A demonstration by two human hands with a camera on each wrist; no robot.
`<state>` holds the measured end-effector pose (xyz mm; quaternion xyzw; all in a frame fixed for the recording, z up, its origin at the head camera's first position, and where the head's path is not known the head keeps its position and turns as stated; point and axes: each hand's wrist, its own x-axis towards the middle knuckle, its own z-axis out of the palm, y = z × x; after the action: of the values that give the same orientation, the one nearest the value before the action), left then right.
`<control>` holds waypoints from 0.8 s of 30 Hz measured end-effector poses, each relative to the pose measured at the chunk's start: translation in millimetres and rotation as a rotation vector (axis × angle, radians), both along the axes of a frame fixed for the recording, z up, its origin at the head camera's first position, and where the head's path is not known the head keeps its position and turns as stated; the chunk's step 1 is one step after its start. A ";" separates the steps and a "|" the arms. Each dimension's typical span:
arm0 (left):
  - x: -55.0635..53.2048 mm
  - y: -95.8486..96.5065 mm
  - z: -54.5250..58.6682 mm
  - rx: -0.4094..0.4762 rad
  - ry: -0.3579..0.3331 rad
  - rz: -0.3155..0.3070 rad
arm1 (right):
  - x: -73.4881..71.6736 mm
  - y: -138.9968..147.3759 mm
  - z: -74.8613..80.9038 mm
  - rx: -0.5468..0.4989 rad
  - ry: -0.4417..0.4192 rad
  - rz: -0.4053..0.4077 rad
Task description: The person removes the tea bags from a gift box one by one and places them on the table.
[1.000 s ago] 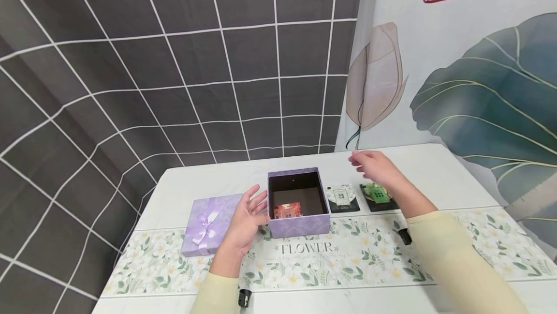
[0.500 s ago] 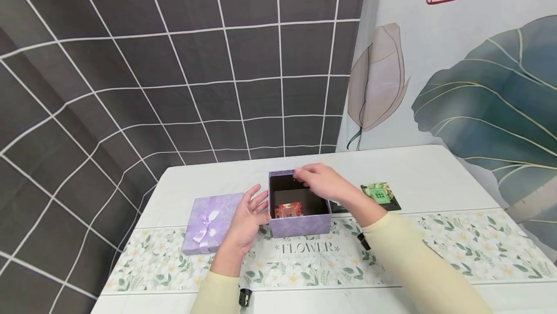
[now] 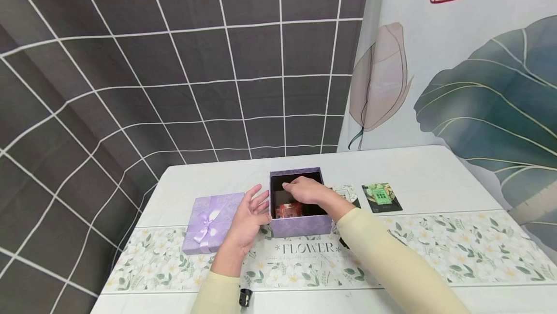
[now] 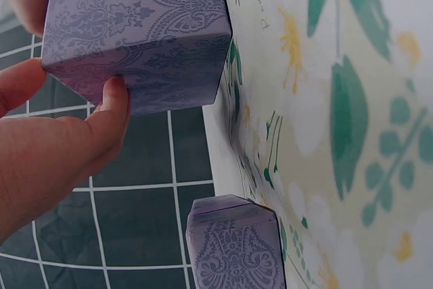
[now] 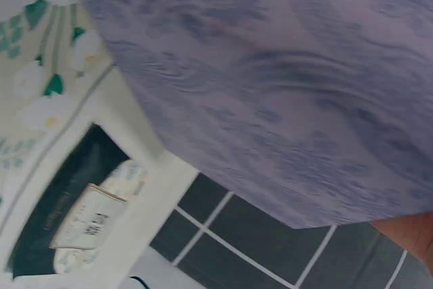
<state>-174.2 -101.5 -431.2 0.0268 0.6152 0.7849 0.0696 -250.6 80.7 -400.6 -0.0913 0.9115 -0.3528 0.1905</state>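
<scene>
A purple patterned box [image 3: 300,227] stands without its lid on the table, a red packet [image 3: 289,210] inside toward its front left. My right hand [image 3: 306,190] reaches over the right wall into the box, its fingers pointing left above the packet; the lower fingers are hidden, and I cannot tell whether they hold anything. In the right wrist view the box's outer wall covers nearly all of that hand. Along the left side, my left hand [image 3: 247,219] keeps its fingers extended, thumb at the front corner. In the left wrist view, fingertips [image 4: 115,89] touch the box wall.
The purple lid with a ribbon bow [image 3: 209,227] lies left of the left hand. Right of the box are a white-and-black packet [image 3: 348,193], partly behind the right forearm, and a green packet [image 3: 381,197]. A flower-print runner [image 3: 304,273] crosses the table.
My right hand has swept left from above the green packet, over the box's rim and down into the box. The left hand has stayed at the box's side.
</scene>
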 end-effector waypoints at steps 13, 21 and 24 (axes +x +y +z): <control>-0.7 0.1 -0.6 0.012 0.001 -0.004 | -6.2 -2.9 -15.2 0.067 0.011 -0.006; -1.0 -0.5 -1.1 0.012 0.002 -0.004 | -7.8 -4.8 -16.0 0.043 -0.004 -0.044; -1.2 -0.5 -1.1 0.013 0.006 -0.002 | -8.4 -5.5 -16.2 0.023 -0.005 -0.073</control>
<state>-175.4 -102.0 -432.3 0.0302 0.6103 0.7886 0.0684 -259.0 75.2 -416.8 -0.0550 0.9178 -0.3492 0.1810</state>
